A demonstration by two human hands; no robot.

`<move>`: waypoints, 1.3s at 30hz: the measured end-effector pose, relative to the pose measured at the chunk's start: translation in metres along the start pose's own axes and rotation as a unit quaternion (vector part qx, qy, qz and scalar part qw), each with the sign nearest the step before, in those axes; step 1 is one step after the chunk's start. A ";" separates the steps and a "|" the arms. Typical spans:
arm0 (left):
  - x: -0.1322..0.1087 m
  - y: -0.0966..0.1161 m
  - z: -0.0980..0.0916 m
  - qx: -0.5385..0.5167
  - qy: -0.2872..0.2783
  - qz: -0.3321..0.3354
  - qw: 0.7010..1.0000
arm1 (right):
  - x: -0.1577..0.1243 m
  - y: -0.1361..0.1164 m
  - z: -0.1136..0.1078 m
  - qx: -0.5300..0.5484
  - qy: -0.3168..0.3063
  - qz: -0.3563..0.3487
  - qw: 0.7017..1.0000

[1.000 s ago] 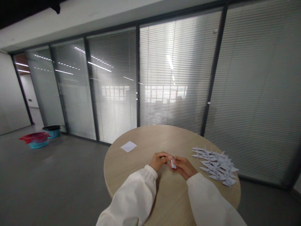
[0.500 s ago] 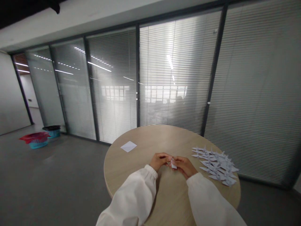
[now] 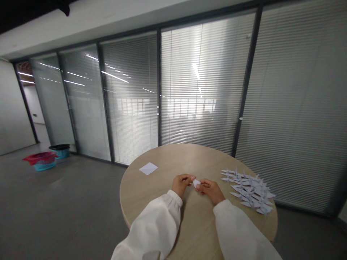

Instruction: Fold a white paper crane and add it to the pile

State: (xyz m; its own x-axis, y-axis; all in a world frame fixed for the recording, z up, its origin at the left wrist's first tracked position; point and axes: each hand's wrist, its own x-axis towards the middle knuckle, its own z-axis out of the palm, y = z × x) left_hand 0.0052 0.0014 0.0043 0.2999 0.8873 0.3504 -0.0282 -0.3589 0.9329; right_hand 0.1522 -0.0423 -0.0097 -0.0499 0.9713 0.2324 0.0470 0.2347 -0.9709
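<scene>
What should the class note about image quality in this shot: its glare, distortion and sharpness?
Head view: reflected lights streak across the glass partition; the wide lens splays the partition's frames and enlarges the nearby sleeves; the small folded paper looks soft, its creases hard to read.

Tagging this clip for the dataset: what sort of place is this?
Probably an office or meeting area: full-height glass partitions with inset blinds, a round light-wood table, and a black-rimmed blue bin by the partitions.
</scene>
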 end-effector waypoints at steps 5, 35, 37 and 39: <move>0.001 -0.005 0.000 -0.025 -0.005 0.000 1.000 | 0.002 0.003 -0.002 -0.019 0.021 -0.012 1.000; -0.004 0.001 0.004 0.028 0.001 0.012 1.000 | 0.001 -0.001 0.000 -0.049 0.048 -0.048 0.997; -0.004 0.000 0.004 0.027 -0.012 0.010 1.000 | 0.000 -0.003 0.001 -0.043 0.048 -0.046 0.997; -0.004 -0.001 0.005 0.039 -0.029 0.019 0.999 | 0.000 -0.004 0.001 -0.030 0.047 -0.041 0.998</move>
State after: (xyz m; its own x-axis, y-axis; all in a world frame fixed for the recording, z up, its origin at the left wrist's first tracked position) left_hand 0.0085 -0.0032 0.0017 0.3547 0.8555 0.3773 0.0326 -0.4146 0.9094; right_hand 0.1513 -0.0433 -0.0056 0.0377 0.9473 0.3182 0.1063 0.3128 -0.9439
